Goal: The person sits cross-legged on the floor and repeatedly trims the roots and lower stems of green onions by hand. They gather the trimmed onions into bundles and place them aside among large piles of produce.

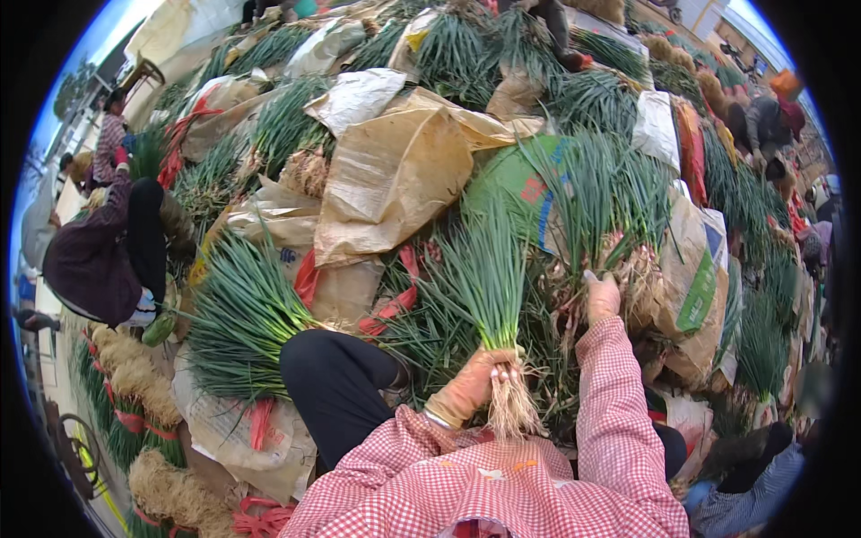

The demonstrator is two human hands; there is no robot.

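Note:
My left hand point(465, 385), in a soiled glove, is closed around a bunch of green onions point(496, 282) just above the roots. The leaves point away from me, and pale roots point(512, 407) hang below the fist. Further out to the right, my gloved right hand point(603, 298) touches the lower stems of a loose heap of green onions point(599, 181). Its fingers are partly hidden, so a grip there is unclear. To the left of my knee, a large pile of green onions point(249, 323) lies fanned out on a woven sack point(249, 430).
Crumpled tan sacks point(397, 181) and a green printed sack point(504, 185) lie ahead. Red plastic ties point(393, 306) are scattered between them. Tied bundles with bushy roots point(178, 491) line the lower left. People crouch or stand at left point(94, 255) and right point(767, 128).

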